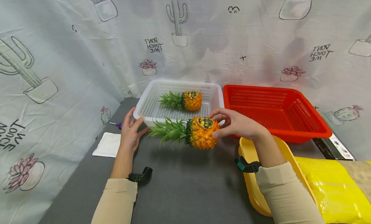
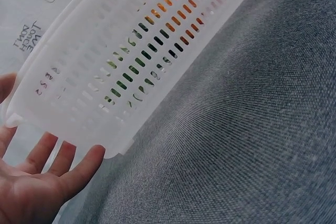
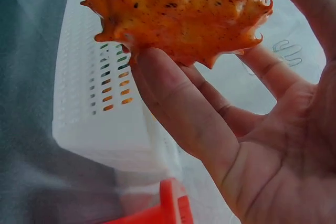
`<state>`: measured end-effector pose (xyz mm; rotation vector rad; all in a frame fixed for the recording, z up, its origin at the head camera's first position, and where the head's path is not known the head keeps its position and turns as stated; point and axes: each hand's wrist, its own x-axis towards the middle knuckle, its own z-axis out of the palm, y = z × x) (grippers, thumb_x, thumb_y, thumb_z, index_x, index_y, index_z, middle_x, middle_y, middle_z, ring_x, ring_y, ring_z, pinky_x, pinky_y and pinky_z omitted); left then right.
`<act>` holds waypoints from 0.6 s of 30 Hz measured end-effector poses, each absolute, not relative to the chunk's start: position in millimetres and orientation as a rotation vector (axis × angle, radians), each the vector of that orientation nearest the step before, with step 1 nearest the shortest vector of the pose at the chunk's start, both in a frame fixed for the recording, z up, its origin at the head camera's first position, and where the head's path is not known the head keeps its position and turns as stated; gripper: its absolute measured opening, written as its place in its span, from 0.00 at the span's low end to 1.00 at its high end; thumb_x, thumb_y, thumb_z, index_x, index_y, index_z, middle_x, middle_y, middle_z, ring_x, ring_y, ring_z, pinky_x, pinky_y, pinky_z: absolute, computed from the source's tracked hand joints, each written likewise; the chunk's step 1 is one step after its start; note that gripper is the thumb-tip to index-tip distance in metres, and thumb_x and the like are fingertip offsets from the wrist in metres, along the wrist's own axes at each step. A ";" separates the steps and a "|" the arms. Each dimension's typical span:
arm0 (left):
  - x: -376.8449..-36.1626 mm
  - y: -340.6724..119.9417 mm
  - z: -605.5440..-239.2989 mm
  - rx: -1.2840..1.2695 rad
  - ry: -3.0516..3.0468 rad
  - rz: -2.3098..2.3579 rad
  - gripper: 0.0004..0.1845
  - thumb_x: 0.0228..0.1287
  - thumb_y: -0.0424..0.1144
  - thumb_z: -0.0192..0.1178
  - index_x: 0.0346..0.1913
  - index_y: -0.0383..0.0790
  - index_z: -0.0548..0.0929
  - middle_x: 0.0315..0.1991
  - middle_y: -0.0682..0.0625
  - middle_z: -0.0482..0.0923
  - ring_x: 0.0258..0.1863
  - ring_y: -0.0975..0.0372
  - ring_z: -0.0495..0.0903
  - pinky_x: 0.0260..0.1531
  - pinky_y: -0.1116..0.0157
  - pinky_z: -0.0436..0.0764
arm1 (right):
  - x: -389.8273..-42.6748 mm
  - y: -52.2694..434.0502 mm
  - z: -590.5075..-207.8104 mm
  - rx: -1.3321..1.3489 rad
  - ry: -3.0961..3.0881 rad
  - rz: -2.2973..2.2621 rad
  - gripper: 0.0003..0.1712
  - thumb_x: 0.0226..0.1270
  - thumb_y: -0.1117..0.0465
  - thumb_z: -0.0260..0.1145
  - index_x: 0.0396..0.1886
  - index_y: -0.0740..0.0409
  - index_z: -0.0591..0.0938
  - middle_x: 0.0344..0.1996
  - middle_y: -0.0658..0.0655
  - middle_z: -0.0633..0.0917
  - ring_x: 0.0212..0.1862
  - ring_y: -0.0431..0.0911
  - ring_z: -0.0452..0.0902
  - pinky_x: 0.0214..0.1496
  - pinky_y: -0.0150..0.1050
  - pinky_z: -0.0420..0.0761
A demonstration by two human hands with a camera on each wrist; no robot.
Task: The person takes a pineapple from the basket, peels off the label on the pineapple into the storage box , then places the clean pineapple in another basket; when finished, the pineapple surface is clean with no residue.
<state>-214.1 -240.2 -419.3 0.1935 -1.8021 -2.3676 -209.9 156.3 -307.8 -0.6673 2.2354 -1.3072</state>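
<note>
Here, pineapple (image 1: pixel 202 133): I held it off the table (image 1: pixel 179 185) on its side, crown at 9 o'clock, just before the white basket (image 1: pixel 145 103), so the base sat in my palm.
Right hand (image 1: pixel 237 124): my fingers (image 3: pixel 178 103) curled round the fruit's base from 3 o'clock, wrist bent inward, gripping the pineapple.
Left hand (image 1: pixel 131 130): I laid it flat with straight fingers against the basket's 7 o'clock corner to steady it, holding nothing.
Second pineapple (image 1: pixel 188 100): it lay inside the basket.
Red basket (image 1: pixel 290 117): it stood at 3 o'clock, touching the white one.
</note>
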 end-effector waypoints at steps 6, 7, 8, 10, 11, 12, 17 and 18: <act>-214.0 -241.2 -420.5 0.171 -1.806 -2.364 0.36 0.78 0.40 0.58 0.82 0.58 0.57 0.78 0.42 0.62 0.64 0.62 0.75 0.62 0.49 0.81 | -208.6 159.5 -317.0 -0.646 2.219 -1.285 0.35 0.58 0.54 0.78 0.63 0.51 0.74 0.58 0.63 0.80 0.52 0.58 0.83 0.54 0.47 0.84; -214.2 -241.5 -420.5 0.172 -1.805 -2.366 0.36 0.78 0.40 0.58 0.82 0.59 0.58 0.78 0.42 0.62 0.64 0.62 0.75 0.63 0.48 0.80 | -208.5 160.0 -318.8 -0.642 2.220 -1.279 0.35 0.58 0.54 0.78 0.63 0.51 0.74 0.58 0.62 0.81 0.52 0.57 0.83 0.54 0.47 0.84; -214.5 -241.7 -420.4 0.170 -1.803 -2.368 0.36 0.78 0.40 0.58 0.82 0.58 0.57 0.78 0.42 0.62 0.64 0.62 0.75 0.65 0.46 0.78 | -208.5 160.2 -320.9 -0.638 2.215 -1.278 0.35 0.58 0.54 0.79 0.63 0.51 0.74 0.57 0.62 0.81 0.52 0.57 0.83 0.54 0.47 0.84; -214.9 -241.9 -420.4 0.170 -1.800 -2.373 0.36 0.78 0.40 0.59 0.82 0.58 0.57 0.78 0.42 0.62 0.65 0.62 0.75 0.66 0.44 0.76 | -208.2 160.3 -325.0 -0.628 2.211 -1.272 0.35 0.58 0.54 0.79 0.63 0.51 0.74 0.57 0.63 0.82 0.52 0.56 0.83 0.55 0.46 0.84; -215.1 -242.0 -420.3 0.172 -1.797 -2.377 0.36 0.78 0.40 0.59 0.82 0.58 0.57 0.78 0.42 0.62 0.65 0.62 0.75 0.67 0.43 0.75 | -208.0 160.4 -327.0 -0.621 2.211 -1.267 0.35 0.58 0.54 0.79 0.62 0.51 0.74 0.56 0.63 0.83 0.52 0.56 0.83 0.54 0.46 0.84; -215.3 -242.1 -420.4 0.174 -1.794 -2.381 0.36 0.78 0.40 0.59 0.82 0.58 0.57 0.78 0.42 0.62 0.65 0.62 0.75 0.68 0.42 0.74 | -207.8 160.4 -328.9 -0.613 2.209 -1.264 0.35 0.58 0.54 0.79 0.62 0.51 0.74 0.56 0.62 0.83 0.51 0.55 0.83 0.54 0.46 0.84; -215.5 -242.1 -420.6 0.181 -1.794 -2.384 0.36 0.78 0.39 0.58 0.82 0.58 0.56 0.79 0.42 0.62 0.66 0.61 0.74 0.68 0.41 0.72 | -206.4 159.8 -336.7 -0.590 2.210 -1.243 0.35 0.57 0.54 0.80 0.62 0.52 0.74 0.57 0.63 0.82 0.52 0.56 0.83 0.55 0.47 0.84; -215.2 -242.1 -420.5 0.181 -1.794 -2.384 0.37 0.78 0.39 0.59 0.82 0.57 0.56 0.79 0.42 0.61 0.66 0.61 0.74 0.68 0.41 0.72 | -206.2 160.0 -338.2 -0.587 2.210 -1.239 0.35 0.57 0.54 0.81 0.62 0.52 0.75 0.57 0.63 0.82 0.52 0.56 0.82 0.55 0.48 0.84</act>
